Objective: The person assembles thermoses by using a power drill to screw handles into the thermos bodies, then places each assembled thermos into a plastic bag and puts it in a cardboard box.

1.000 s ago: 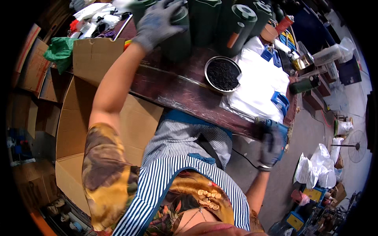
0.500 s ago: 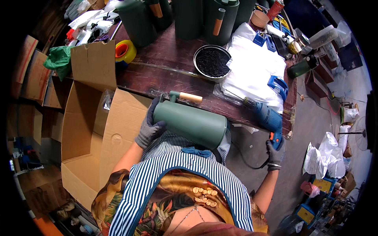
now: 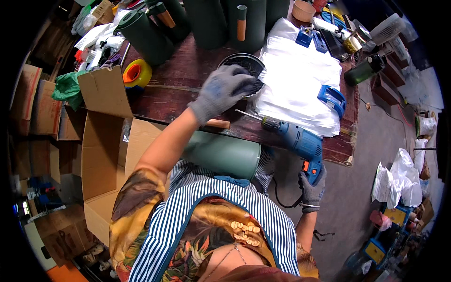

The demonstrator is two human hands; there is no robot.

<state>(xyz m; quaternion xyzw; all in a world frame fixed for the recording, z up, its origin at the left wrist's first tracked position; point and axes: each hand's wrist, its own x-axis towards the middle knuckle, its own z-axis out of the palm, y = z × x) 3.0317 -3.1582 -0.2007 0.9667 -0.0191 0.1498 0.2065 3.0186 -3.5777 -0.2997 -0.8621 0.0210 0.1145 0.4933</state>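
One drill [image 3: 302, 139] pointing aslant leftward, right grip [image 3: 312, 190] wrapped round it, left grip [image 3: 221, 90] unclear

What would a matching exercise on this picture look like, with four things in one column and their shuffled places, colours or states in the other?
Things:
1. Power drill
2. Left hand
3. Green canister
4. Tape roll

Places, colours or states:
A. Lying on its side across the lap
B. Yellow around an orange core
C. Gripped by the right hand
D. At the bowl on the table

Right pairs: 1-C, 2-D, 3-A, 4-B
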